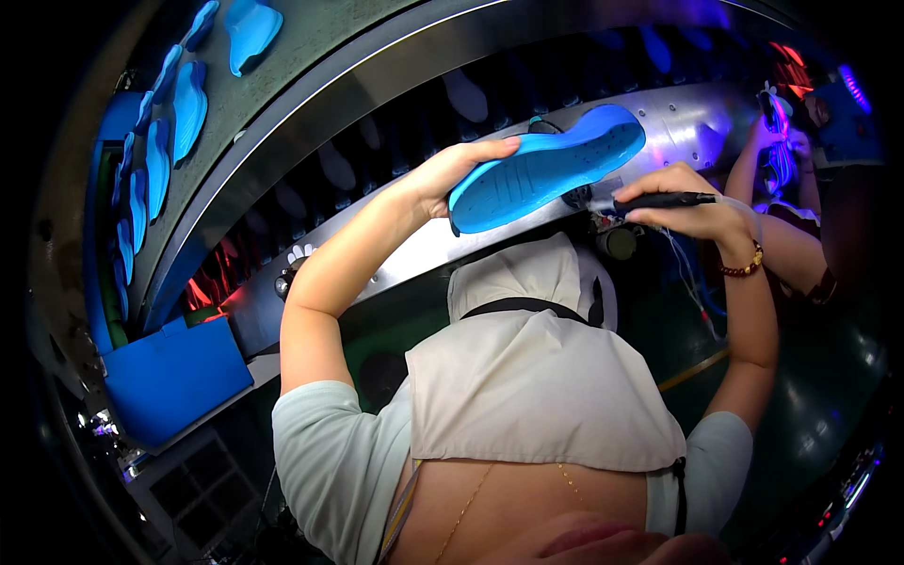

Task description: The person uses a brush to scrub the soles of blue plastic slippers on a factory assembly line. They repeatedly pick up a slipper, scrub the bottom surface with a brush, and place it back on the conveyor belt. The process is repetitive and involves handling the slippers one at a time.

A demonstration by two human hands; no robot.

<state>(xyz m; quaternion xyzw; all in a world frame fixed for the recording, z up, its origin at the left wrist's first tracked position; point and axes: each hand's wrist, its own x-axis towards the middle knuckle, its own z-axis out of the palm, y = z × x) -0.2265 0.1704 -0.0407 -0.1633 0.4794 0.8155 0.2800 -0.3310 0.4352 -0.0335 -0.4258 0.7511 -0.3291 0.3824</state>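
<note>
My left hand (446,177) is closed on the heel or toe end of a bright blue shoe sole (541,179), thumb along its upper edge. The sole is tilted, its hollow, ribbed inner face showing, and its far end points up to the right. Between the fingers of my right hand (692,209) is a black pen-shaped tool (659,201) with a clear tube trailing from its back. Its tip is just below and right of the sole; I cannot tell whether they touch.
A metal ledge (405,250) runs behind the sole. Dark racks above it hold several soles (465,96). Several blue soles (190,111) lie on a conveyor belt (282,80) at upper left. A blue panel (174,381) stands below. At right, a co-worker's hands (767,137) hold a violet-lit item.
</note>
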